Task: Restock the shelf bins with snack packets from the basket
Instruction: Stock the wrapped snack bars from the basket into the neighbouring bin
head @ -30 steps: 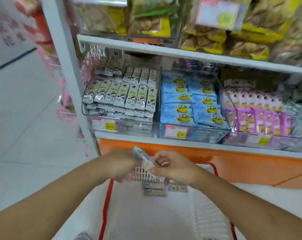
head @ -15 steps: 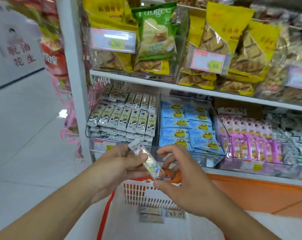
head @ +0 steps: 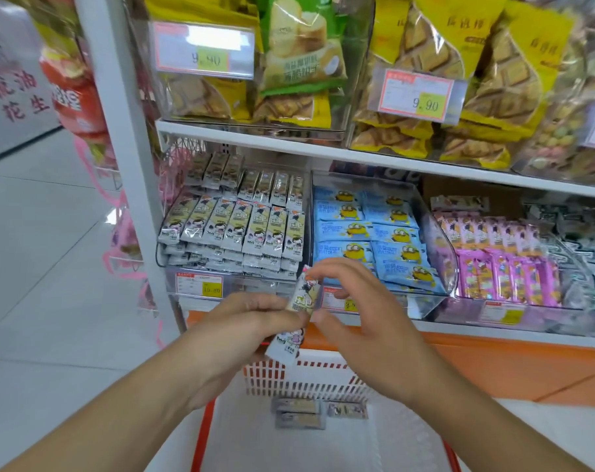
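Note:
A long grey-and-cream snack packet (head: 302, 299) with a cartoon print stands nearly upright between my hands, in front of the lower shelf. My left hand (head: 251, 321) grips its middle. My right hand (head: 354, 301) pinches its top end with curled fingers. Just behind, the clear left bin (head: 234, 287) holds rows of the same packets (head: 234, 226). Below my hands is the white basket (head: 309, 379) with a red rim, and a few packets (head: 299, 412) lie on its bottom.
A bin of blue cartoon packets (head: 371, 233) sits right of the target bin, then pink packets (head: 503, 267). The upper shelf (head: 357, 155) carries large yellow and green bags. A white upright post (head: 119, 131) bounds the left; tiled floor (head: 44, 267) lies beyond.
Both hands have lifted the packet from over the basket up to the front of the lower shelf and turned it more upright. The view has tilted upward.

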`<state>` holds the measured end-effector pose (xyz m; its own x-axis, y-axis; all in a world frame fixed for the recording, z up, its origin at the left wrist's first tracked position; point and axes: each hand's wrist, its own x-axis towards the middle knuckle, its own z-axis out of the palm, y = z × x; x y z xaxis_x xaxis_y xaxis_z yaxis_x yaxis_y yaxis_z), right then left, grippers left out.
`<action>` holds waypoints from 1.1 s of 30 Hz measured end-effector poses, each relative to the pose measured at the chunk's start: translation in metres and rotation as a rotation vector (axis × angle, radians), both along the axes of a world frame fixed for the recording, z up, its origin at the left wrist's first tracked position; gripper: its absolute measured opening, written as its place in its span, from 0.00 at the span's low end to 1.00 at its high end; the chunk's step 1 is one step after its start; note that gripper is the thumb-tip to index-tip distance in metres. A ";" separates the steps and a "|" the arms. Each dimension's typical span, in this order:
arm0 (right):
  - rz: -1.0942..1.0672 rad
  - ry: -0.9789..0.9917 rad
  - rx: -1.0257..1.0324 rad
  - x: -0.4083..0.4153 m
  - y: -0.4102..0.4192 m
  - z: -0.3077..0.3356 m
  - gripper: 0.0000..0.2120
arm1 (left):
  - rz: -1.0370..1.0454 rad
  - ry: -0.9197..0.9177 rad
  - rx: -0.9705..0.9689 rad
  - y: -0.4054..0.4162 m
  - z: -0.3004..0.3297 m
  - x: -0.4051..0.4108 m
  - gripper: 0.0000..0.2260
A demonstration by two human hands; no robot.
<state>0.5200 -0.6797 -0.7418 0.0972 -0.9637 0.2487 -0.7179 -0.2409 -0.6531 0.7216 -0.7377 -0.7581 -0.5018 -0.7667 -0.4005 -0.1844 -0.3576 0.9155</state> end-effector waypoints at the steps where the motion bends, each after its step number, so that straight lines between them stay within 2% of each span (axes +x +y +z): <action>1: 0.022 0.021 0.032 0.003 0.002 0.000 0.24 | 0.026 0.019 0.004 0.001 -0.001 -0.001 0.21; 3: 0.051 0.082 0.057 0.007 0.004 -0.002 0.32 | 0.068 0.086 0.020 0.004 -0.002 -0.002 0.23; 5: 0.038 0.081 0.069 0.012 0.004 -0.005 0.35 | 0.093 0.123 0.004 0.006 -0.003 -0.002 0.24; 7: 0.012 0.040 0.075 0.017 0.005 -0.004 0.35 | 0.098 0.132 -0.017 0.009 -0.003 -0.001 0.22; 10: -0.007 0.010 0.063 0.021 0.004 -0.002 0.34 | 0.088 0.108 -0.030 0.008 0.001 0.004 0.27; 12: -0.027 -0.011 0.078 0.022 0.000 0.001 0.33 | 0.075 0.070 -0.033 0.002 0.011 0.011 0.21; 14: -0.054 -0.001 0.071 0.025 -0.011 0.006 0.32 | 0.055 -0.035 -0.114 -0.007 0.022 0.022 0.17; 15: -0.064 0.008 0.059 0.027 -0.019 0.010 0.32 | 0.032 -0.152 -0.227 -0.012 0.028 0.030 0.17; 17: -0.077 0.013 0.042 0.033 -0.044 0.018 0.30 | -0.012 -0.496 -0.547 -0.025 0.033 0.048 0.17; 19: -0.085 0.049 0.027 0.038 -0.080 0.023 0.30 | -0.111 -0.815 -0.766 -0.040 0.027 0.067 0.24; 21: -0.107 0.088 0.049 0.044 -0.121 0.029 0.31 | -0.223 -0.978 -0.785 -0.051 0.017 0.080 0.31; 25: -0.151 0.094 0.108 0.052 -0.202 0.038 0.19 | -0.307 -1.073 -0.769 -0.057 0.009 0.084 0.34; 26: -0.166 0.101 0.113 0.051 -0.221 0.039 0.20 | -0.298 -1.081 -0.776 -0.058 0.010 0.082 0.34; 29: -0.212 0.125 0.208 0.051 -0.266 0.036 0.36 | -0.288 -1.089 -0.809 -0.060 0.009 0.082 0.37; 30: -0.218 0.156 0.233 0.051 -0.275 0.034 0.37 | -0.290 -1.089 -0.813 -0.061 0.008 0.083 0.38; 33: -0.178 0.179 0.236 0.053 -0.286 0.034 0.31 | -0.285 -1.071 -0.817 -0.061 0.010 0.083 0.39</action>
